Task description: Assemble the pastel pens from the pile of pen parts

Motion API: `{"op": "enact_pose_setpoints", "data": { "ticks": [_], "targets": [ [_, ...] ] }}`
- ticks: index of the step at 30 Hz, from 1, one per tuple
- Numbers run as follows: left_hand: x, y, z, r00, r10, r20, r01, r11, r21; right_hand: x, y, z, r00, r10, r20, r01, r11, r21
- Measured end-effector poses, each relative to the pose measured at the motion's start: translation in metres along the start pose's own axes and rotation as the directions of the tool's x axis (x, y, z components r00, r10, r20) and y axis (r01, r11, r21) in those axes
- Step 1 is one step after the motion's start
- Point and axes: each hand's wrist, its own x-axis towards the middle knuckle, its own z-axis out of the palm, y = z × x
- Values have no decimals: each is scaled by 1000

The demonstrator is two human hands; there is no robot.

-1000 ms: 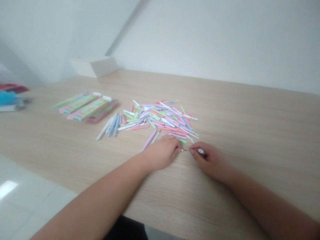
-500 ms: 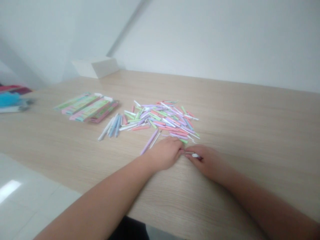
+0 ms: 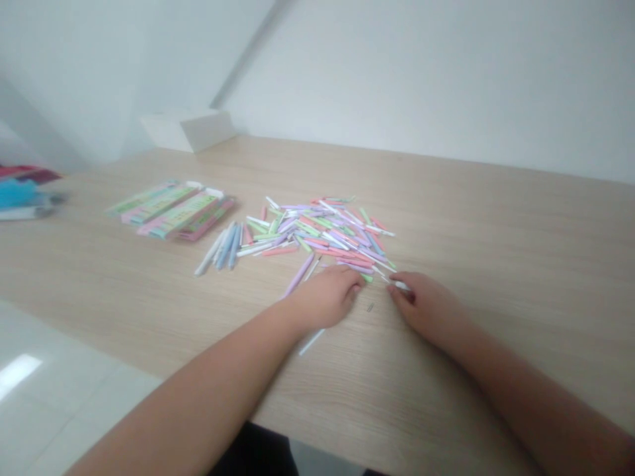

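"Hands?"
"The right hand [image 3: 421,303], right of centre, pinches a white piece [image 3: 403,286]; the left hand [image 3: 333,295], at centre, is curled, its contents hidden."
"What could go wrong?"
"A careless forearm could knock away the tiny part [image 3: 370,307] between them, or the thin white stick [image 3: 311,342] by the left wrist."
"Around?"
"Pastel sticks [image 3: 342,235] mid-frame on the wood-grain bench [image 3: 496,238]; white box [image 3: 208,132] upper left, pale wall [image 3: 446,79] behind, tiled floor [image 3: 59,390] lower left."

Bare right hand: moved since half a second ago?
Yes, the bare right hand moved rightward and slightly forward relative to the heap of slim pastel sticks.
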Motion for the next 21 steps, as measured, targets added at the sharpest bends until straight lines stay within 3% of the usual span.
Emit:
{"op": "enact_pose_setpoints", "data": {
  "ticks": [5,9,13,16,21],
  "targets": [
    [-8,7,-23,993,-113,-33,112,994,-19,5,0,4,999,14,34,-13,1000,-25],
    [-22,13,-38,976,-198,93,198,980,7,5,1,7,1000,-18,13,19,999,-40],
    [-30,13,-37,942,-252,223,242,968,69,1,-2,1,1000,-28,7,28,999,-17],
    [-31,13,-33,922,-289,257,264,956,129,-6,-2,-9,980,-171,103,167,985,44],
    [-29,14,-28,939,-272,210,238,956,172,-13,0,-21,902,-356,245,315,930,192]
  ]
}}
